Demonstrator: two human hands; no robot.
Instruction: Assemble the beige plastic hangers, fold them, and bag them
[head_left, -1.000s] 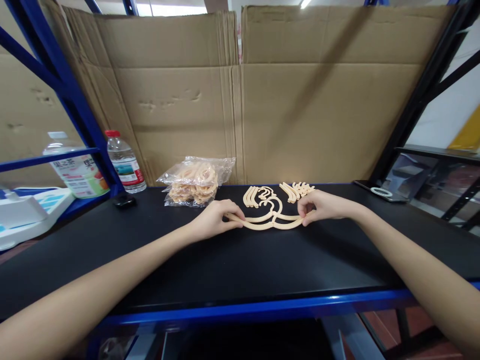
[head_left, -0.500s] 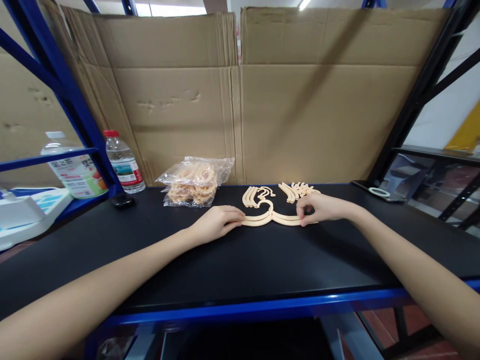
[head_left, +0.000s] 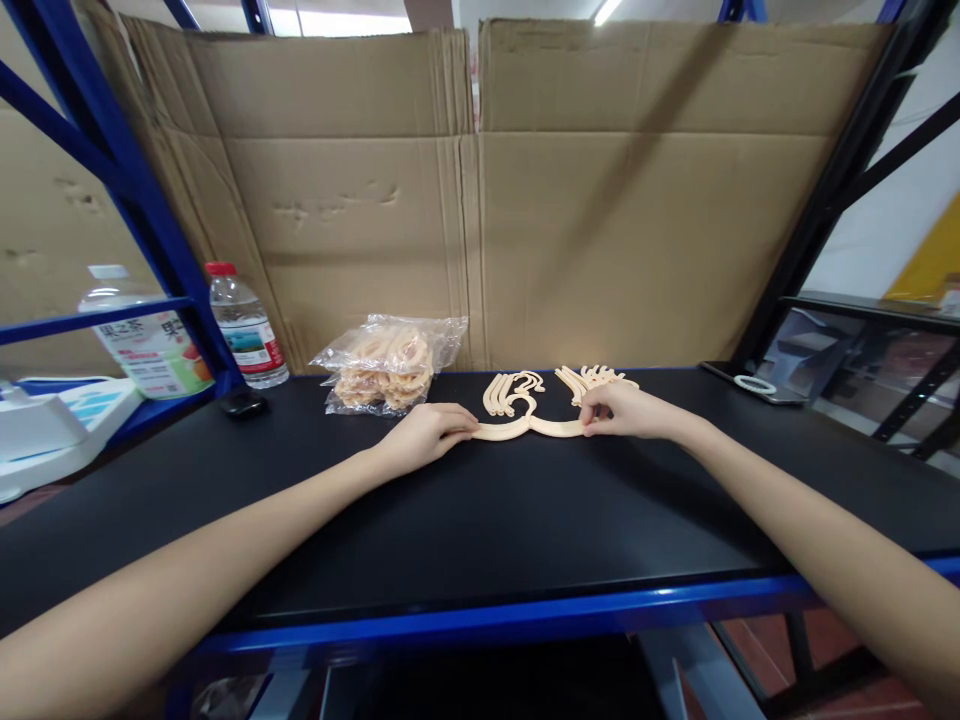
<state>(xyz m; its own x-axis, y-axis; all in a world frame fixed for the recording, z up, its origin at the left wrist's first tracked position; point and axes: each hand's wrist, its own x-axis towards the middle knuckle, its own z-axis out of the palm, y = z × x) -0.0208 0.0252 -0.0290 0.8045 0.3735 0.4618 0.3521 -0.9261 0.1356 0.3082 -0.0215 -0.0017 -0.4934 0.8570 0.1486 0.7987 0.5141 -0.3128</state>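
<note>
A beige clothes hanger (head_left: 504,432), with a curved hook and two bowed arms, lies near the back of the black table. At its left end, my left hand (head_left: 429,436) has its fingers closed on the arm tip. My right hand (head_left: 616,408) pinches the opposite end between thumb and fingers. Whether the hanger is single or several stacked together, I cannot tell. Just behind it lie more beige hangers (head_left: 498,394), overlapping, with hooks and arm ends fanned out. My right hand partly covers their right-hand ends (head_left: 573,382).
A clear plastic bag (head_left: 384,362) of beige looped pieces sits behind my left hand. Farther left stand a red-capped water bottle (head_left: 246,328) and a dark mouse-like object (head_left: 244,402). Cardboard (head_left: 360,220) walls the back. A phone-like slab (head_left: 754,384) lies at the right rear.
Both hands and the hanger have shifted slightly left and away from me. The two parallel strips seen along each arm before now look like one band.
</note>
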